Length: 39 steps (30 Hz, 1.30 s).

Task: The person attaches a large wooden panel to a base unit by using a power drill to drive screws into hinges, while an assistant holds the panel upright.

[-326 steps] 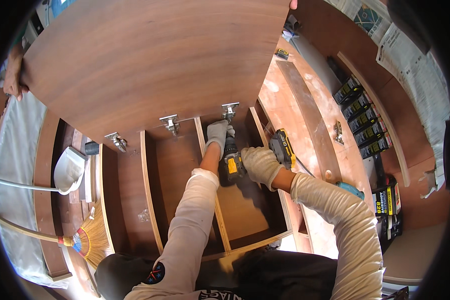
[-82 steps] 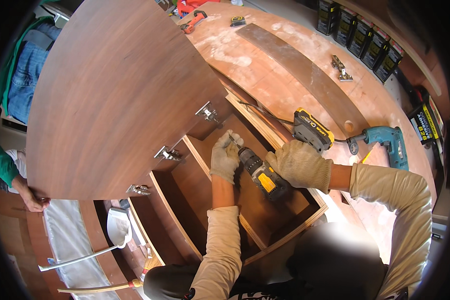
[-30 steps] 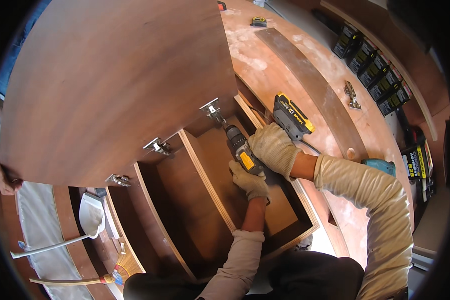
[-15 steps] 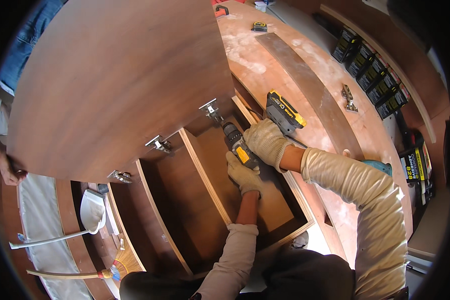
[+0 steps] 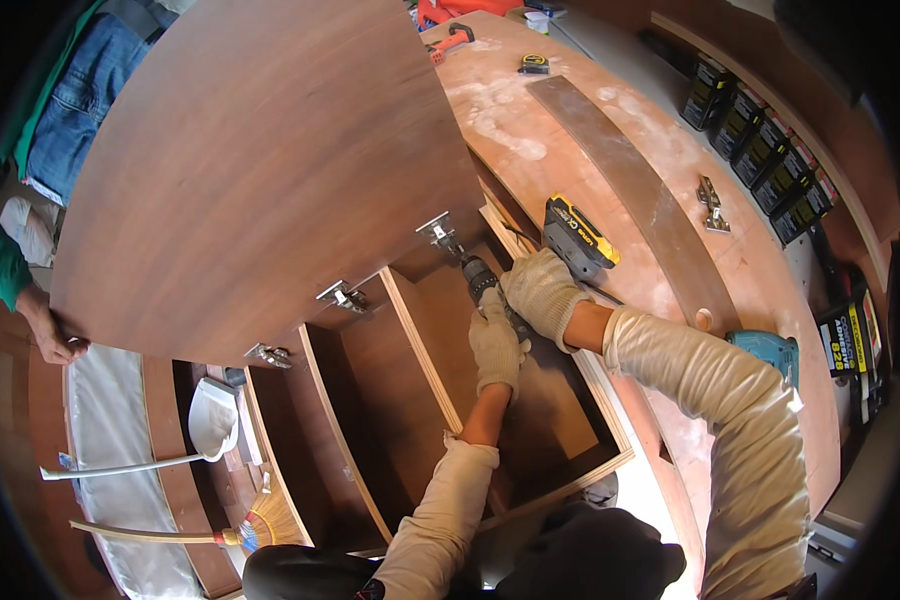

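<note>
Since the earlier frame, the left hand (image 5: 496,345) has moved up over the drill (image 5: 479,272), covering the yellow patch that showed on its body. Toward 10 o'clock spreads a broad brown wooden panel (image 5: 270,170); toward 6 o'clock, a compartmented cabinet (image 5: 422,352). The drill sits near the centre, nose pointing to 11 o'clock. Both gloved hands are wrapped on it: the right hand (image 5: 545,292) curled from its 3 o'clock side, the left folded over its body. At 2 o'clock lies a black-and-yellow battery pack (image 5: 580,238). Smaller, a metal hinge (image 5: 438,230) is right at the drill's nose; I cannot tell whether they touch.
</note>
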Motion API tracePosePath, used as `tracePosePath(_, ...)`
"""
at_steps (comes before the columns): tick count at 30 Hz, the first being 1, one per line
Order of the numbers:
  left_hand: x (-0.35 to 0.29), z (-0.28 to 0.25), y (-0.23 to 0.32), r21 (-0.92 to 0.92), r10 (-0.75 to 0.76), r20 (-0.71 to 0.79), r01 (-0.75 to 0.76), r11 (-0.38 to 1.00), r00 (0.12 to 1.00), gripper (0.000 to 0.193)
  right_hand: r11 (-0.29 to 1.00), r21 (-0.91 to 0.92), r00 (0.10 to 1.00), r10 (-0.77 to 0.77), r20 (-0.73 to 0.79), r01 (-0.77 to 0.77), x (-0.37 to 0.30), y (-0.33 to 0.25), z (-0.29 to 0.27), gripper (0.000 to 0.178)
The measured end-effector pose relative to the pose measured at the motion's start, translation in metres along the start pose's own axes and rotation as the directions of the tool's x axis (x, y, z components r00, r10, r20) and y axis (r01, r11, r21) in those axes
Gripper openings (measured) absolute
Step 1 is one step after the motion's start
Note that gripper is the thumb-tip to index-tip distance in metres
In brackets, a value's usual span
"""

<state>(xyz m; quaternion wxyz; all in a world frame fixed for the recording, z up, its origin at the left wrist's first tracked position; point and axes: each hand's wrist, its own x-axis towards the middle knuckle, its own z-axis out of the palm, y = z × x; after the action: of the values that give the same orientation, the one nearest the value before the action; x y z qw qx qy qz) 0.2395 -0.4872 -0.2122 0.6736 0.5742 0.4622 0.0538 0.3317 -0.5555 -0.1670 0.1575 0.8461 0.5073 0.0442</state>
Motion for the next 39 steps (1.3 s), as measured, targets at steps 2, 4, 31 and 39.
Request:
tracePosePath(2,-0.001,0.006,-0.001,0.005,0.015,-0.038,-0.015,1.0,0.999,0.057,1.0,0.016,1.0,0.009,0.025,-0.009,-0.003,0.001,-0.001,0.017)
tracePosePath(4,-0.001,0.008,0.0,-0.057,0.023,-0.037,-0.025,0.998,0.999,0.054,1.0,0.03,1.0,0.003,-0.001,-0.003,0.0,0.0,0.003,0.017)
tracePosePath(31,0.203,-0.006,-0.024,0.969,0.618,-0.015,-0.141,0.202,0.786,0.017,0.994,0.045,0.993,-0.101,0.061,0.099,0.005,0.013,-0.003,0.022)
tracePosePath(39,0.174,-0.011,-0.039,0.826,0.429,-0.098,-0.167,0.538,0.898,0.022,0.981,0.18,0.979,-0.108,0.173,0.076,0.005,0.027,-0.014,0.032)
